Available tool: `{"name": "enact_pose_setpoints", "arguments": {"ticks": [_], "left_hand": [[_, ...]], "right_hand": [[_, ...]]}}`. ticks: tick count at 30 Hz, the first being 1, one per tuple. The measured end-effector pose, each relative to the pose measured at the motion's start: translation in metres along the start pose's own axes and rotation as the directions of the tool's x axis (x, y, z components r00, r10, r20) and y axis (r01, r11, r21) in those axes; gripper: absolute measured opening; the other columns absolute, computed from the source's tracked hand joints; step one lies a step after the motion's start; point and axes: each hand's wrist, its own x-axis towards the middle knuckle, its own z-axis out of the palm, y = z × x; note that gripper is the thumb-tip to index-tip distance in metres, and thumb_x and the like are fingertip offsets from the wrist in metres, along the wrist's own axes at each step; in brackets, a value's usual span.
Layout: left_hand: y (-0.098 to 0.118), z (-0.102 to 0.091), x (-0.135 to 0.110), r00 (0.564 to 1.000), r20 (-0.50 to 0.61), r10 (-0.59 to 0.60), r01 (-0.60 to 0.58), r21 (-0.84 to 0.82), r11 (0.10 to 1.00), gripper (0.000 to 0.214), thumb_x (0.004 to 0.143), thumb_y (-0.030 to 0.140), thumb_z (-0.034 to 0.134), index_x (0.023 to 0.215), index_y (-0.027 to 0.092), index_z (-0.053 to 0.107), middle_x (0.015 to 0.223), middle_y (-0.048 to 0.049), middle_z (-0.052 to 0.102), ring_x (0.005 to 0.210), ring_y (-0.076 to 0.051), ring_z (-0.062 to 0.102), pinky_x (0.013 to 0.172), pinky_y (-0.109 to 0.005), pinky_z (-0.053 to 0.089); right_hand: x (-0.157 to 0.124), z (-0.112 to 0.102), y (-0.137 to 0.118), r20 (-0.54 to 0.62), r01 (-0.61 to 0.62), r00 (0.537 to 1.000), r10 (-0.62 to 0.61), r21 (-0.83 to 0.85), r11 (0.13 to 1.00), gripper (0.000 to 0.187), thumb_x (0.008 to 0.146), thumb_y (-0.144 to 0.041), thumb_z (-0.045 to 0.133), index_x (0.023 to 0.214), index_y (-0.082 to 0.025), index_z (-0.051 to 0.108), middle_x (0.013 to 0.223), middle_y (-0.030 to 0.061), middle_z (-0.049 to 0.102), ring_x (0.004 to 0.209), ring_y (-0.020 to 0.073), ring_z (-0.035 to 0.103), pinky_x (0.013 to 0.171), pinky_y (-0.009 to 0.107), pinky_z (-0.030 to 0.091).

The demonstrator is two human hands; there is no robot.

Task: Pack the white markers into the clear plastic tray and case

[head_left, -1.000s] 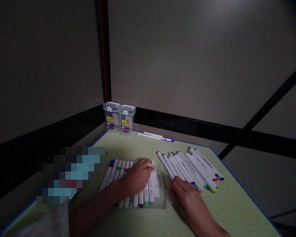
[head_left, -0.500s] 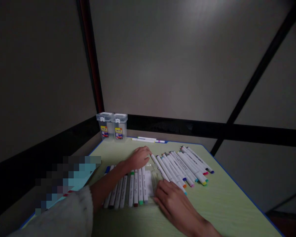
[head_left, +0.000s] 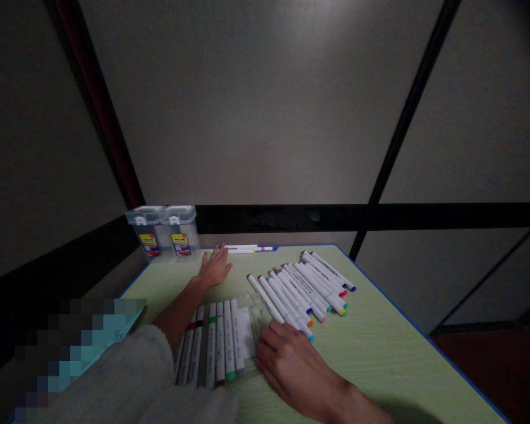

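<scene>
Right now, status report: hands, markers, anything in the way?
Left hand open, fingers spread, by far markers. Right hand flat against marker case. Loose marker row beside it; nothing blocking.

left hand (head_left: 215, 266): reached far forward, palm down, fingers spread, gripping nothing | left arm: forearm (head_left: 176, 312) bare, nearly straight, pale fuzzy sleeve (head_left: 128, 377) bunched at the elbow | right hand (head_left: 287, 365): close in, palm down, fingers loosely bent, pointing forward-left, gripping nothing
</scene>
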Motion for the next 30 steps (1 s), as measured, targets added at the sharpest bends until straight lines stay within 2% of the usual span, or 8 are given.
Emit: {"name": "enact_pose_setpoints", "arguments": {"ticks": [3, 7, 13, 17, 21, 25, 27, 30], "left_hand": [[-0.006, 0.002, 0.002, 0.999, -0.005, -0.034, 0.034, 0.034, 0.999, 0.044, 0.090, 0.031, 0.040, 0.131, 0.015, 0.034, 0.140, -0.0134, 0.031, 0.129, -0.030, 0.028, 0.101, -0.057, 0.023], [-0.010, -0.001, 0.000, 0.998, -0.059, -0.029, 0.034, 0.082, 0.996, 0.035, 0.086, 0.031, 0.051, 0.118, 0.016, 0.047, 0.122, -0.0094, 0.048, 0.106, -0.024, 0.051, 0.088, -0.047, 0.043], [-0.014, -0.012, -0.007, 0.995, -0.081, 0.050, -0.041, 0.112, 0.993, 0.030, 0.087, 0.030, 0.051, 0.113, 0.015, 0.050, 0.113, -0.0085, 0.053, 0.096, -0.020, 0.055, 0.080, -0.041, 0.048], [-0.018, -0.019, -0.014, 0.998, -0.045, 0.038, -0.034, 0.082, 0.996, 0.029, 0.087, 0.030, 0.051, 0.112, 0.014, 0.051, 0.111, -0.0082, 0.054, 0.094, -0.020, 0.056, 0.079, -0.039, 0.049], [-0.018, -0.022, -0.025, 0.998, -0.063, -0.029, 0.030, 0.007, 1.000, 0.028, 0.087, 0.029, 0.050, 0.112, 0.015, 0.051, 0.111, -0.0081, 0.054, 0.095, -0.020, 0.056, 0.079, -0.039, 0.049], [-0.017, -0.023, -0.037, 0.987, -0.109, -0.117, 0.102, -0.136, 0.986, 0.025, 0.087, 0.027, 0.051, 0.108, 0.014, 0.053, 0.109, -0.0076, 0.055, 0.095, -0.020, 0.056, 0.080, -0.040, 0.048], [-0.017, -0.025, -0.042, 0.977, -0.134, -0.166, 0.131, -0.239, 0.962, 0.017, 0.086, 0.020, 0.048, 0.099, 0.014, 0.057, 0.106, -0.0078, 0.057, 0.097, -0.021, 0.056, 0.084, -0.040, 0.046], [-0.017, -0.029, -0.053, 0.955, -0.170, -0.245, 0.154, -0.424, 0.893, 0.019, 0.081, 0.013, 0.045, 0.092, 0.014, 0.060, 0.103, -0.0084, 0.060, 0.102, -0.023, 0.054, 0.089, -0.037, 0.042]], "right_hand": [[0.000, -0.001, 0.000, 0.015, 0.001, 1.000, -0.001, 0.001, 1.000, 0.014, 0.086, -0.019, 0.047, 0.073, -0.019, 0.051, 0.078, 0.0003, 0.055, 0.074, 0.0167, 0.048, 0.064, 0.031, 0.033], [-0.001, -0.001, 0.000, 0.017, 0.006, 1.000, -0.006, 0.004, 1.000, 0.014, 0.087, -0.019, 0.046, 0.073, -0.018, 0.051, 0.078, 0.0006, 0.055, 0.074, 0.0169, 0.048, 0.064, 0.031, 0.033], [-0.002, 0.000, 0.000, 0.015, 0.005, 1.000, -0.005, 0.005, 1.000, 0.016, 0.088, -0.019, 0.044, 0.074, -0.018, 0.052, 0.078, 0.0012, 0.055, 0.074, 0.0171, 0.048, 0.064, 0.031, 0.034], [-0.001, -0.001, 0.000, 0.016, 0.004, 1.000, -0.004, 0.014, 1.000, 0.017, 0.088, -0.019, 0.044, 0.074, -0.018, 0.053, 0.078, 0.0019, 0.055, 0.074, 0.0170, 0.048, 0.064, 0.030, 0.035], [0.000, -0.004, 0.000, 0.020, -0.002, 1.000, 0.001, 0.025, 1.000, 0.016, 0.087, -0.018, 0.044, 0.075, -0.017, 0.054, 0.079, 0.0026, 0.056, 0.075, 0.0170, 0.049, 0.065, 0.030, 0.037], [0.000, -0.005, 0.000, 0.032, -0.009, 0.999, 0.007, 0.038, 0.999, 0.017, 0.088, -0.018, 0.043, 0.076, -0.017, 0.055, 0.079, 0.0031, 0.056, 0.075, 0.0175, 0.049, 0.065, 0.030, 0.037], [0.000, -0.004, 0.000, 0.037, -0.009, 0.999, 0.007, 0.056, 0.998, 0.017, 0.088, -0.018, 0.042, 0.076, -0.017, 0.055, 0.079, 0.0036, 0.056, 0.076, 0.0178, 0.048, 0.065, 0.030, 0.037], [-0.001, -0.004, 0.001, 0.048, -0.013, 0.999, 0.008, 0.093, 0.996, 0.019, 0.089, -0.018, 0.040, 0.077, -0.016, 0.055, 0.079, 0.0048, 0.056, 0.076, 0.0186, 0.047, 0.066, 0.031, 0.037]]}}
